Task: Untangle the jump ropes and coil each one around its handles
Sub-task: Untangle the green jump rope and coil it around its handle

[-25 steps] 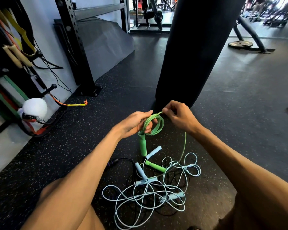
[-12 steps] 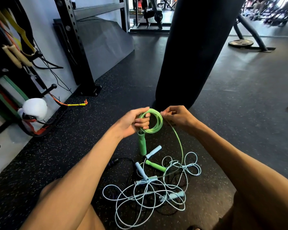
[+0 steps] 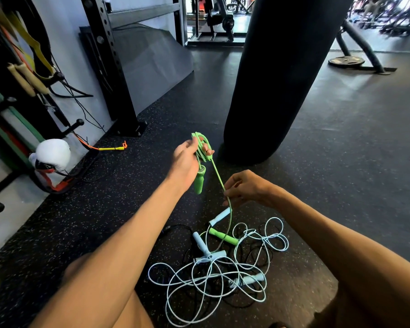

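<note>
My two bare forearms reach in from the bottom corners of the frame over a black speckled rubber floor (image 3: pixel 341 162).

- **Left hand:** My left hand (image 3: pixel 186 162) is raised in the centre of the frame. Its fingers are curled through a small bundle of loops of the green jump rope (image 3: pixel 202 146) and grip them. One green handle (image 3: pixel 199 181) hangs straight down just below that hand, beside my wrist.
- **Right hand:** A single green strand (image 3: pixel 218 178) slants from the loops down and to the right, to my right hand (image 3: pixel 246 189). That hand sits lower, just right of centre. It pinches the strand between thumb and forefinger, with the other fingers loosely curled.
- **Tangle on the floor:** Below the pinch the strand drops to a tangle in the lower centre of the frame. The second green handle (image 3: pixel 224 236) lies flat there among pale blue cords (image 3: pixel 194 278) that sprawl in many overlapping loops. One pale blue handle (image 3: pixel 219 216) lies just above the green one. Another (image 3: pixel 199 243) lies just to its left, and a third (image 3: pixel 252 278) sits lower in the pile. A thin black cord (image 3: pixel 180 225) threads under the blue loops.
- **Surroundings:** A black punching bag (image 3: pixel 282 79) fills the upper centre. A white boxing glove (image 3: pixel 53 153) sits at the left edge. A black steel rack post (image 3: pixel 109 67) stands in the upper left, and a weight plate (image 3: pixel 345 60) lies in the upper right.
</note>
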{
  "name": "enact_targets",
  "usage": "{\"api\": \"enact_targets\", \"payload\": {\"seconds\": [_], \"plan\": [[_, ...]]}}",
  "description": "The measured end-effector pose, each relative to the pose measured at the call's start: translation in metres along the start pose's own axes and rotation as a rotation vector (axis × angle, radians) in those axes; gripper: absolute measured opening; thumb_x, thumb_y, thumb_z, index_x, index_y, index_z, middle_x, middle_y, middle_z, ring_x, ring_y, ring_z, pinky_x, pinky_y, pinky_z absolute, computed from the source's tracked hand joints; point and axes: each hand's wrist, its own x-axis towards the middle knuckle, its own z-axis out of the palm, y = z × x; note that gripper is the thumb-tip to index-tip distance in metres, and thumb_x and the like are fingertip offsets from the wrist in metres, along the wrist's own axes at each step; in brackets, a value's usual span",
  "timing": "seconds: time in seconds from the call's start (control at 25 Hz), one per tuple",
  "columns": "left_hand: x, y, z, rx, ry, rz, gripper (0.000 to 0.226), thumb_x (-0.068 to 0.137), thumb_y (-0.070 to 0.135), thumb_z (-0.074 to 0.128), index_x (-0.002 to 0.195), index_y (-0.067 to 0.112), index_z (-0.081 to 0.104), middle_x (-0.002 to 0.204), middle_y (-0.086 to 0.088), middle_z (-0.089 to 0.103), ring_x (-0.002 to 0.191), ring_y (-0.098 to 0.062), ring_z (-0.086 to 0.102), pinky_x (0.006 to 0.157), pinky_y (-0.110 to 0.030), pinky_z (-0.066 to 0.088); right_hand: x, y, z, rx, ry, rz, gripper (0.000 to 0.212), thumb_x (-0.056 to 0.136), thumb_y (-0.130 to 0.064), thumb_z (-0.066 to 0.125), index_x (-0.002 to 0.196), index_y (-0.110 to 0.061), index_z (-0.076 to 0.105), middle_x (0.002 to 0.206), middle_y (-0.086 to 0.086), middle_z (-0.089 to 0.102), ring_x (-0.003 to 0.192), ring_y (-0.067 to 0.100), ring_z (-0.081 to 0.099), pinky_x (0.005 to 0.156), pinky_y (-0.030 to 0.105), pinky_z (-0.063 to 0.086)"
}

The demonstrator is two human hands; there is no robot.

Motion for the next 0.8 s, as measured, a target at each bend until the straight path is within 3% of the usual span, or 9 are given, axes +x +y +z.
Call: {"api": "enact_targets", "payload": {"seconds": [0.12, 0.28, 0.44, 0.68, 0.8], "plan": [[0.000, -0.008, -0.001, 0.262, 0.043, 0.145, 0.014, 0.103, 0.012, 0.045, 0.096, 0.002, 0.053, 0.070, -0.007, 0.059, 0.060, -0.017, 0.060, 0.080, -0.041, 0.054, 0.001, -0.004, 0.003, 0.028, 0.028, -0.004, 0.010, 0.091, 0.006, 0.061, 0.089, -0.004, 0.060, 0.079, 0.018, 0.066, 0.068, 0.026, 0.071, 0.074, 0.041, 0.061], [-0.003, -0.018, 0.000, 0.571, 0.016, 0.306, 0.010, 0.100, 0.008, 0.051, 0.101, -0.002, 0.051, 0.068, -0.008, 0.063, 0.057, -0.015, 0.063, 0.064, -0.026, 0.053, -0.003, -0.016, 0.008, 0.041, 0.004, -0.012, 0.010, 0.092, 0.004, 0.060, 0.089, -0.006, 0.060, 0.077, 0.015, 0.064, 0.057, 0.015, 0.069, 0.060, 0.031, 0.061], [-0.004, -0.024, -0.003, 0.794, -0.075, 0.382, 0.012, 0.099, 0.011, 0.053, 0.098, -0.001, 0.053, 0.069, -0.006, 0.066, 0.060, -0.017, 0.064, 0.064, -0.024, 0.053, -0.004, -0.019, 0.010, 0.072, -0.012, 0.023, 0.009, 0.093, 0.005, 0.058, 0.099, -0.001, 0.061, 0.079, 0.014, 0.064, 0.055, 0.012, 0.069, 0.064, 0.035, 0.060], [-0.011, -0.026, -0.003, 0.957, -0.099, 0.443, 0.007, 0.098, 0.012, 0.054, 0.097, 0.006, 0.053, 0.071, -0.004, 0.067, 0.059, -0.006, 0.063, 0.059, -0.014, 0.048, -0.010, -0.022, 0.006, 0.087, 0.003, 0.044, 0.012, 0.094, 0.006, 0.056, 0.103, 0.002, 0.062, 0.078, 0.014, 0.063, 0.061, 0.017, 0.067, 0.068, 0.039, 0.061], [-0.009, -0.030, -0.007, 1.060, -0.104, 0.510, 0.012, 0.097, 0.016, 0.057, 0.091, 0.006, 0.053, 0.070, -0.005, 0.068, 0.060, -0.012, 0.064, 0.059, -0.026, 0.051, -0.013, -0.024, 0.005, 0.137, -0.025, 0.055, 0.012, 0.095, 0.003, 0.056, 0.107, 0.003, 0.060, 0.076, 0.015, 0.060, 0.065, 0.021, 0.068, 0.067, 0.043, 0.062]]}}
